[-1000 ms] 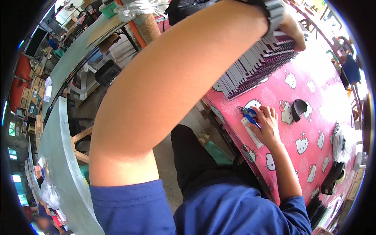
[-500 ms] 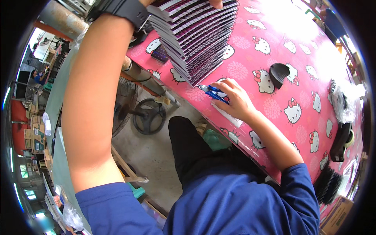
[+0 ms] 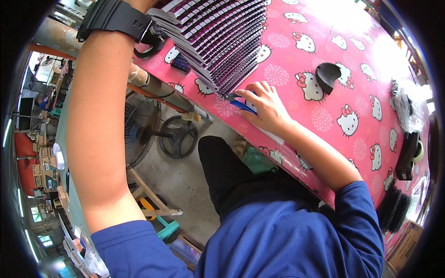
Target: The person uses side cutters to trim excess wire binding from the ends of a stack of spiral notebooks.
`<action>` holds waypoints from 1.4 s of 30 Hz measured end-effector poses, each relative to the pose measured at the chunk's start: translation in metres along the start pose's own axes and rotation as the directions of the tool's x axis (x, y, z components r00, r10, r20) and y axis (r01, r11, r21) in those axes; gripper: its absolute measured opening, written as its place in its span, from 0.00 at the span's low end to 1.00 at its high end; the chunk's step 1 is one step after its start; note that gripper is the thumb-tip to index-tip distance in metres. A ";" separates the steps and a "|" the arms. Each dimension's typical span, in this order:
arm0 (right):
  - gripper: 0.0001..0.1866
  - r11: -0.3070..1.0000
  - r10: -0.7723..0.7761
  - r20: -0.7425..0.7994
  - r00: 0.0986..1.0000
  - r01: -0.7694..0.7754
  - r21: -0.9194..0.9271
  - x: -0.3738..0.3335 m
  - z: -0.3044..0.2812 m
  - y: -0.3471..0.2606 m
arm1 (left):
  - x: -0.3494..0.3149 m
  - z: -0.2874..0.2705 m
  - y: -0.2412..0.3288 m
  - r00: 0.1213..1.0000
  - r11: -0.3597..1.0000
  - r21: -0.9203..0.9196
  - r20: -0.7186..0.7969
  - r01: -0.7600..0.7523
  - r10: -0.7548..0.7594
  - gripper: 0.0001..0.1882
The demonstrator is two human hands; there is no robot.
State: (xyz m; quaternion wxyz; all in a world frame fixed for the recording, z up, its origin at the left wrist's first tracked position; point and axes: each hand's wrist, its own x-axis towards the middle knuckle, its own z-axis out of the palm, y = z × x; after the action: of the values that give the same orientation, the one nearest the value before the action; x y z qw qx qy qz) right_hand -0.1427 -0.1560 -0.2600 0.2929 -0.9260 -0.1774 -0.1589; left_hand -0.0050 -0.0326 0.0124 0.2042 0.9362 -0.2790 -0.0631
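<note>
A tall stack of coil-bound notebooks (image 3: 225,41), with purple and white edges and dark coils, rises from the pink table. At its foot, my right hand (image 3: 269,109) is closed around blue-handled pliers (image 3: 243,107). The jaws reach the lowest coils at the near corner of the stack; exactly what they touch is too small to tell. My left hand (image 3: 143,3) is beside the top of the stack, mostly cut off by the upper edge, with its fingers hidden. A black watch is on that wrist.
The pink patterned tablecloth (image 3: 324,118) covers the table. On it lie a black curved piece (image 3: 328,78), a small dark box (image 3: 181,64), a clear plastic bag (image 3: 410,109), a tape dispenser (image 3: 408,157) and black coils (image 3: 394,211). A fan (image 3: 139,129) stands below, left of the table.
My left forearm and the notebook stack appear further left in the picture. My right hand has moved slightly up and left with the pliers, and the finger seen on top of the stack is out of view.
</note>
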 end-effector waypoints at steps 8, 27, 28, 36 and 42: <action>0.19 0.522 0.377 0.723 0.579 -0.778 0.350 0.044 -0.037 0.003 | -0.003 0.000 -0.004 0.990 0.990 0.020 -0.025 -0.137 0.138 0.68; 0.18 0.593 0.328 0.721 0.611 -0.727 0.347 0.053 -0.031 0.007 | -0.003 -0.001 0.001 0.972 0.975 0.066 -0.086 -0.212 0.217 0.67; 0.17 0.701 0.337 0.630 0.700 -0.633 0.328 0.050 -0.030 -0.001 | 0.000 -0.005 -0.005 0.987 0.989 0.039 -0.068 -0.145 0.147 0.66; 0.23 0.983 0.158 0.107 0.982 -0.147 -0.107 0.007 -0.003 -0.021 | -0.030 -0.002 0.017 0.997 0.983 -0.179 0.058 -0.047 0.058 0.66; 0.21 0.990 0.114 0.074 0.991 -0.107 -0.094 0.008 -0.003 -0.022 | -0.038 0.004 0.034 0.999 0.996 -0.078 0.000 0.041 -0.041 0.66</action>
State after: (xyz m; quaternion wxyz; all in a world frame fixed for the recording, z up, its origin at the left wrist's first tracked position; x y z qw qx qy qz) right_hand -0.1455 -0.1385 -0.2441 0.2522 -0.9522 -0.1300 -0.1132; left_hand -0.0548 -0.0388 0.0231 0.2395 0.9331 -0.2569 -0.0773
